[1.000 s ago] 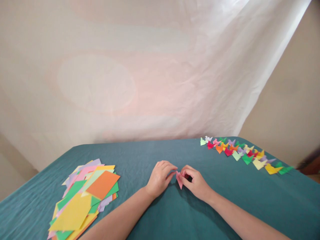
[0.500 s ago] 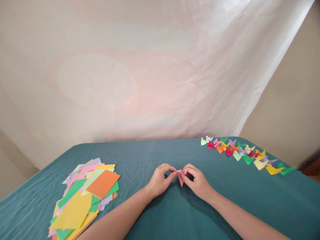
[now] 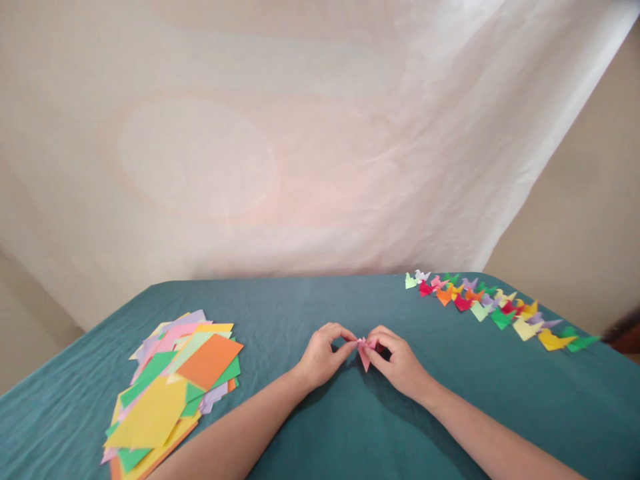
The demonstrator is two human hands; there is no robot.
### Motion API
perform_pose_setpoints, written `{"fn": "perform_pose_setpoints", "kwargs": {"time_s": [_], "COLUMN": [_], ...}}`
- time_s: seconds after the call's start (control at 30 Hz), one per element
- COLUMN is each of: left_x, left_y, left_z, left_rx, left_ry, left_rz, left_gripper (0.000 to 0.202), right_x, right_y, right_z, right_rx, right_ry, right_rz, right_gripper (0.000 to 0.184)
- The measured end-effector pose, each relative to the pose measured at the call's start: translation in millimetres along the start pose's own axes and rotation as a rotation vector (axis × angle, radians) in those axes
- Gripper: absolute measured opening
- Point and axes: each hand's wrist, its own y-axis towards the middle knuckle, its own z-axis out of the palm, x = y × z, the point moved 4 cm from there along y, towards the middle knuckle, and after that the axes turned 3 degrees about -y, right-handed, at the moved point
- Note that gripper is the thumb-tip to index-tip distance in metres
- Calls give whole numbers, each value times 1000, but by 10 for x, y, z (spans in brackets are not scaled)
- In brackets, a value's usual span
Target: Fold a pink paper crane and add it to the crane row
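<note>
Both hands, the left hand and the right hand, pinch a small pink paper with their fingers, just above the green surface in the middle.

pink folded paper: largely covered, I cannot read its form | paper stack: clipped by bottom edge | folded figures: too small

Position: on the person's head, above the table's near edge.
Facing: forward and down, toward the white sheet.
Nearness: close over left hand, right hand, pink paper.
</note>
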Motion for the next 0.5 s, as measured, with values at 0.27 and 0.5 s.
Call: {"fn": "perform_pose_setpoints", "kwargs": {"time_s": [0.27,0.5], "left_x": [-9,-73], "left_y": [-21,-32], "left_z": [20,-1], "left_rx": [33,46], "left_ry": [62,168], "left_rz": [61,157], "left_gripper": [10,14], "right_x": [26,6], "right_y": [3,2], "right_z": [-1,11], "right_rx": [16,39], "right_ry": [11,23], "right_rz": [-4,-1], "right_gripper": [21,20]}}
